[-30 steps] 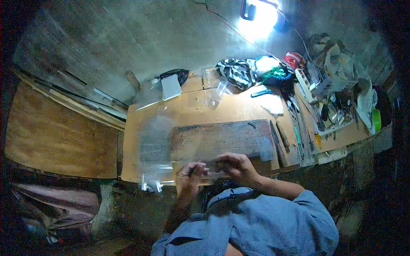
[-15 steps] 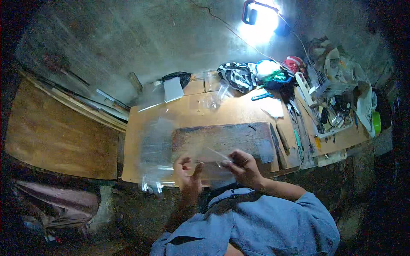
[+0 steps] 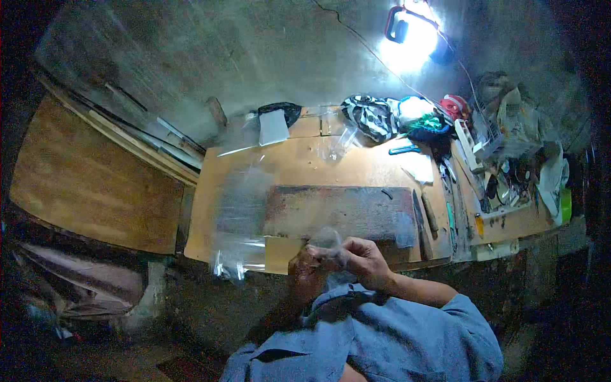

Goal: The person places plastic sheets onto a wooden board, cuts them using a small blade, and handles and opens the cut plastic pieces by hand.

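A piece of clear plastic film (image 3: pixel 330 236) is up between the two hands, at the near edge of the table and in front of the person's chest. The right hand (image 3: pixel 365 260) pinches it with narrow, bent fingers. The left hand (image 3: pixel 308 265) is drawn in, its fingertips against the film; blur and shadow hide whether it truly grips. Half a second ago the hands were apart, with a thin, glinting piece at the right fingers only; now they meet, so the handling seems to have passed from one hand to both.

Just beyond the hands lies a worn wooden board (image 3: pixel 337 207), with a small dark curved piece (image 3: pixel 387 194) near its far right corner. Clear plastic sheets (image 3: pixel 238 200) cover the table (image 3: pixel 305 165) left of the board. Beside its right edge lie a dark blade (image 3: pixel 419 219) and a wooden-handled tool (image 3: pixel 430 213). Farther off are a blue-handled cutter (image 3: pixel 405 149), a zebra-striped bundle (image 3: pixel 371 118) and, above, a bright lamp (image 3: pixel 414 41).
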The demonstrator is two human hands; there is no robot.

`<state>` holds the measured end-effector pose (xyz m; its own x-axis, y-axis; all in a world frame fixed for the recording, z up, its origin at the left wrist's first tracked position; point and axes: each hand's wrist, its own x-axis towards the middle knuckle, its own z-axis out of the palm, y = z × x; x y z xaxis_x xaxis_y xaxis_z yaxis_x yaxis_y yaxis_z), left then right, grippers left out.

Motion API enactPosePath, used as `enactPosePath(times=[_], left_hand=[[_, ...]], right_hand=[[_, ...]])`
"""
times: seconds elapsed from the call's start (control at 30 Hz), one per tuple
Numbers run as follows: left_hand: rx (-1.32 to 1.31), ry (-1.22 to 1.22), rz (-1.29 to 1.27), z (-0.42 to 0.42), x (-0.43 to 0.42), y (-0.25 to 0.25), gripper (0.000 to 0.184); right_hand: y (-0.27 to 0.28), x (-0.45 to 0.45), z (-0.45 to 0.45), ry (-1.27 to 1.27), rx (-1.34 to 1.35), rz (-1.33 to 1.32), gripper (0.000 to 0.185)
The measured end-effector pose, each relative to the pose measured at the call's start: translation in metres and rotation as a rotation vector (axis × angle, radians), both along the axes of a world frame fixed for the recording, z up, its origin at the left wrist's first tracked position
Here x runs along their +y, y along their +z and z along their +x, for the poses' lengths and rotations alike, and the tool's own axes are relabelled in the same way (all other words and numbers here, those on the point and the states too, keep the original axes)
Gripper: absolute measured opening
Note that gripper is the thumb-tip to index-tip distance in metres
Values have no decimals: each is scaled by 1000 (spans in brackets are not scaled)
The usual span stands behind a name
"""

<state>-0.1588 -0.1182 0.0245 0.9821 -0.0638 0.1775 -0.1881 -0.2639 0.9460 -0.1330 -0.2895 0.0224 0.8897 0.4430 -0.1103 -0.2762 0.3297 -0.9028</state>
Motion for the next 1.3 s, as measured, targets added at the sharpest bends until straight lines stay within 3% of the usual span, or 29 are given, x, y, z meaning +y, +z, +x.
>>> enactPosePath(times=[0.13,0.2,0.23,0.3,0.37,0.43,0.47,0.5,0.53,0.67,0.83,0.9,0.97,1.03,1.1,1.17,1.3], left_hand=[[-44,-21,48,4,8,-25,20],[3,31,-218,3,6,-31,17],[3,33,-218,4,6,-30,17],[19,112,-539,11,6,-27,10],[-100,150,-471,15,9,-7,7],[74,255,-718,17,23,-6,7],[82,453,-536,21,24,-8,10],[82,455,-536,23,31,-11,10],[71,458,-589,25,42,-14,12],[23,421,-593,29,42,-6,21],[216,471,-585,26,28,-8,20],[165,457,-496,28,25,-7,20],[185,540,-558,30,21,-8,19],[194,570,-630,35,16,-13,18],[101,602,-575,39,18,-18,18],[133,582,-603,39,25,-27,15],[100,616,-681,41,33,-28,19]], right_hand=[[-9,-6,2,0,38,-27,16],[-11,-9,3,-4,21,-77,16],[-10,-10,4,-44,35,-75,17],[-7,-14,9,-83,51,-72,17],[1,-22,11,-110,-67,-198,18],[-13,-27,14,-156,-57,-173,21],[-13,-31,18,-196,-138,-209,21],[-13,-33,21,-235,-219,-245,22],[-2,-31,20,-271,47,-1,21],[-12,-30,28,-336,67,119,19],[1,-31,38,-352,83,-2,18],[0,-32,43,-378,55,-14,19],[1,-26,43,-381,140,168,21],[-4,-19,33,-334,192,243,24],[-21,-7,24,-175,-108,-94,27],[-17,-2,9,-20,152,24,28],[-28,-14,16,-19,194,55,11]])
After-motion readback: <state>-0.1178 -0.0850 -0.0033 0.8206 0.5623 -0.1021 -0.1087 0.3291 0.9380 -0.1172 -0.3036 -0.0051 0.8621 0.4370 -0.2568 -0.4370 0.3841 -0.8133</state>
